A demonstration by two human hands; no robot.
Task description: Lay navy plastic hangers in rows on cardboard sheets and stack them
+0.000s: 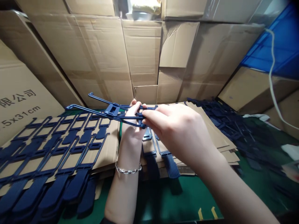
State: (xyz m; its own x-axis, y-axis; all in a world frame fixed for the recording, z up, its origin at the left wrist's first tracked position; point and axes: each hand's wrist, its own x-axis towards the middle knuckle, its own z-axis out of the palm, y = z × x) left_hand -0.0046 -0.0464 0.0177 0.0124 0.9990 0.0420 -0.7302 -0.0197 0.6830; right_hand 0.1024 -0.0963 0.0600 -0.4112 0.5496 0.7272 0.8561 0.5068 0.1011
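A dark blue plastic frame [112, 110] with two long hooked arms is held above the cardboard, its arms pointing left. My left hand [134, 121], a chain bracelet at its wrist, is closed around the frame's right part from below. From the right, my right hand [174, 119] pinches the same end of the frame, its fingertips close to the left hand's. The parts under the right fingers are partly hidden. Below the hands, two similar blue pieces [171, 165] with ribbed paddles lie on cardboard.
Rows of blue frames [53, 186] cover cardboard sheets on the left. More blue parts [233, 124] are heaped at the right on the green surface [191, 196]. Stacked cartons [100, 56] form the back wall. A white cable [272, 71] hangs at right, near a blue crate [275, 46].
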